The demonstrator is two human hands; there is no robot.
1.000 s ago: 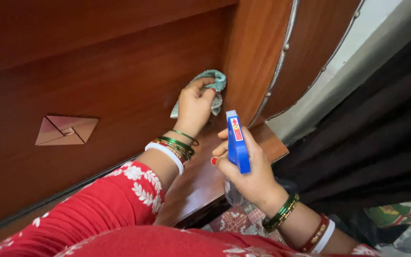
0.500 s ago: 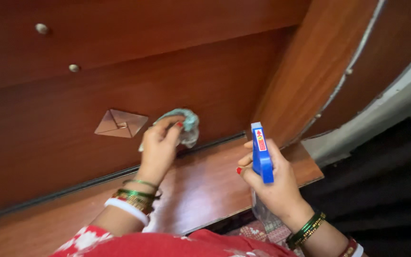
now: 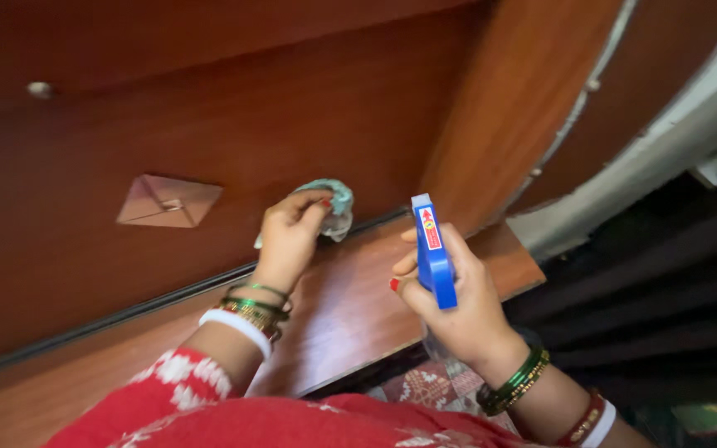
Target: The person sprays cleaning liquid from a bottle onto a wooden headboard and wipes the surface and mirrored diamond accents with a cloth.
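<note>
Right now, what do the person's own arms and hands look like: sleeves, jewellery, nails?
Both arms come out of red sleeves with a white flower print. The left hand has red-painted nails; its wrist carries thin green and gold bangles and one broad white bangle. The right hand also shows a red nail; its wrist wears green and gold bangles, with a red-and-gold and a white bangle further up the forearm.

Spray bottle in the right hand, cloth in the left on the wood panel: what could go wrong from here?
1. The spray bottle has its nozzle aimed toward the left hand; a squeeze might wet the hand rather than the wood panel.
2. The cloth is bunched small under the fingers, so red-painted nails could scrape the polished wood.
3. The cloth could snag on the raised diamond-shaped handle nearby.
</note>
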